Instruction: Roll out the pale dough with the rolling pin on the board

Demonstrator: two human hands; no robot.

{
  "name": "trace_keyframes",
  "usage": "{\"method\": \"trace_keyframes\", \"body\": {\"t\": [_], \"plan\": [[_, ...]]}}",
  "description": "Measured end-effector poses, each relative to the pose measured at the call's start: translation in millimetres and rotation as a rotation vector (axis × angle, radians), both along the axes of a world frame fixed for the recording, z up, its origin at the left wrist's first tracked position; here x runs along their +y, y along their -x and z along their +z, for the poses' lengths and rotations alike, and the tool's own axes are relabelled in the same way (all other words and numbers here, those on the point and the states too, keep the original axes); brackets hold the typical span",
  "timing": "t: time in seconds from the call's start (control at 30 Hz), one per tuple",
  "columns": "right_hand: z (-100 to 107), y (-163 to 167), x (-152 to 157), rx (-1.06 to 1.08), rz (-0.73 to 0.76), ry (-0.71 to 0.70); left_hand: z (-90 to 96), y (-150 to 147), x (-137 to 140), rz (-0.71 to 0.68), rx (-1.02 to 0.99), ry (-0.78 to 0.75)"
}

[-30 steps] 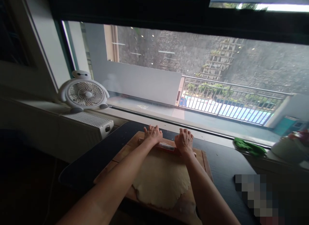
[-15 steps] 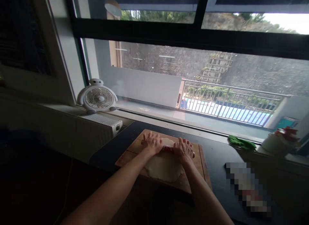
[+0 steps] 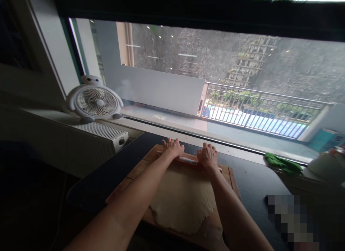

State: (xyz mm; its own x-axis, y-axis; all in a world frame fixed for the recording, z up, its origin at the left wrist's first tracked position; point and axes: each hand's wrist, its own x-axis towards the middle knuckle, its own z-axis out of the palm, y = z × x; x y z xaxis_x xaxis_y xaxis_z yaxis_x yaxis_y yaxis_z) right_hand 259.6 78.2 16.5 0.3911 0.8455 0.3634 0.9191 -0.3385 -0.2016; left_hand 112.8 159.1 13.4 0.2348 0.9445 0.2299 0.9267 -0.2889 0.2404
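A rolling pin (image 3: 188,160) with a printed label lies across the far part of a wide, thin sheet of dough (image 3: 184,197). My left hand (image 3: 174,148) rests its palm on the pin's left part, fingers spread forward past it. On the right part, my right hand (image 3: 208,155) presses in the same way, its fingers apart and slightly raised. The pin's ends poke out beside the hands. Beneath the dough is a wooden board (image 3: 126,184) on a dark table (image 3: 93,179). My forearms cover parts of the dough and the board.
A white fan (image 3: 98,103) stands at the left on the sill, above a white slatted unit (image 3: 104,132). A green cloth (image 3: 283,164) and a pale rounded container (image 3: 327,166) are at the right by the window. A blurred-out item (image 3: 293,218) lies on the table's right side.
Both hands have pushed the rolling pin away from me, toward the dough's far edge. More of the dough shows on the near side. The view has tilted down and come closer.
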Motion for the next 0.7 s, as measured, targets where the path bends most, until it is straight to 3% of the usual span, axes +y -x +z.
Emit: {"method": "trace_keyframes", "body": {"t": [0.1, 0.23, 0.47, 0.7], "plan": [[-0.6, -4.1, 9.2, -0.002, 0.002, 0.013, -1.4, -3.7, 8.8, -0.003, 0.01, -0.002], [-2.6, -3.6, 3.6, 0.026, -0.004, 0.042, -2.3, -0.2, 0.2, -0.008, 0.022, -0.008], [-1.1, 19.0, -46.1, 0.056, -0.023, 0.028, -5.3, 23.2, -52.6, -0.016, 0.004, -0.091], [-2.5, 45.2, -96.5, 0.002, 0.003, -0.046, -14.3, 49.3, -100.6, -0.141, -0.038, -0.316]]}}
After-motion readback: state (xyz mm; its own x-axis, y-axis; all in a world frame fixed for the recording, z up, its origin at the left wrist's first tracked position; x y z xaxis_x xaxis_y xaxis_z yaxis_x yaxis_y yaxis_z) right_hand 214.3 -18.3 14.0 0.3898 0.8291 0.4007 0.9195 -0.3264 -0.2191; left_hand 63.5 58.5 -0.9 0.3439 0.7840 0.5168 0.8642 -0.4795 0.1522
